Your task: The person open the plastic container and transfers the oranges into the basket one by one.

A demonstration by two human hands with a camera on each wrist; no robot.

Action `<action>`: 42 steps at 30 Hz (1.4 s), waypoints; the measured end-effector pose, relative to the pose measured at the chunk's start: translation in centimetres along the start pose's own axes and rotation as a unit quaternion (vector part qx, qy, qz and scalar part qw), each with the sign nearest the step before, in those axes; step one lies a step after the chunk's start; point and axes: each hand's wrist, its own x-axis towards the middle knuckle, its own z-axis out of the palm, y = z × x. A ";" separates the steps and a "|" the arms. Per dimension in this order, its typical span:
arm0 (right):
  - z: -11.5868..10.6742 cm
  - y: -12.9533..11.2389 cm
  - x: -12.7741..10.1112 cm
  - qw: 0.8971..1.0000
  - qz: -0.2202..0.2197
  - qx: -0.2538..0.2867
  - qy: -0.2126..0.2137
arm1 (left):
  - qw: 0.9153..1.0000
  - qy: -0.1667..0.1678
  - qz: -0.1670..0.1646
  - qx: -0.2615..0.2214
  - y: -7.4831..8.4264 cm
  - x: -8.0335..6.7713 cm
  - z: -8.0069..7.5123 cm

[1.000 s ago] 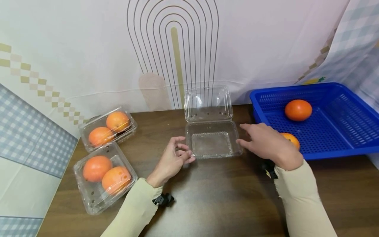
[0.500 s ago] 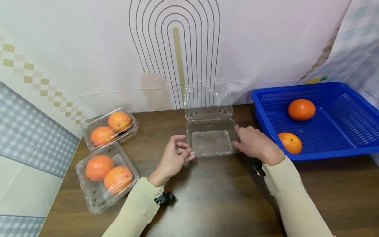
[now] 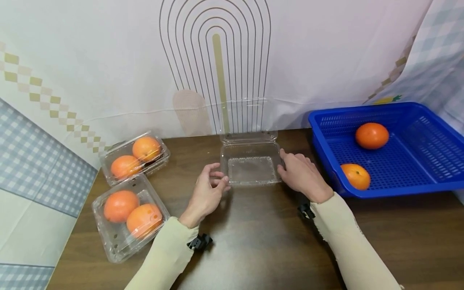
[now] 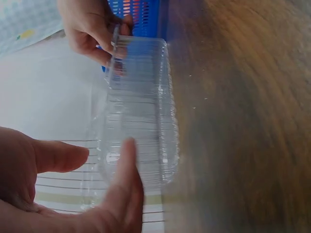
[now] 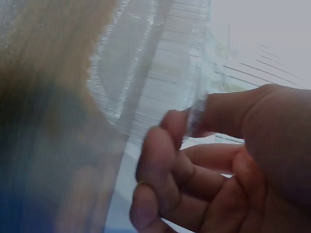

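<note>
Clamshell (image 3: 251,169) slid left w/ both hands.

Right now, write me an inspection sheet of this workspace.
Surface: dark wooden table.
Job's things: empty clear clamshell box, lid open.
Clutter: two closed boxes of oranges; blue basket with two oranges.
Grippers: left hand touches the box's left edge; right hand pinches its right rim.
Cables: nothing seen.
Surroundings: patterned cloth backdrop.
</note>
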 end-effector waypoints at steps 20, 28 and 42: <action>1.5 -0.4 1.4 0.999 -0.004 0.037 0.035 | 0.965 0.086 0.133 0.208 1.7 -6.5 -4.4; 1.9 -0.7 1.8 0.998 -0.025 0.034 0.056 | 0.944 0.112 0.186 0.247 1.9 -9.3 -6.1; 2.0 -1.3 2.8 0.997 -0.046 0.022 0.066 | 0.902 0.179 0.196 0.341 0.0 -11.7 -10.4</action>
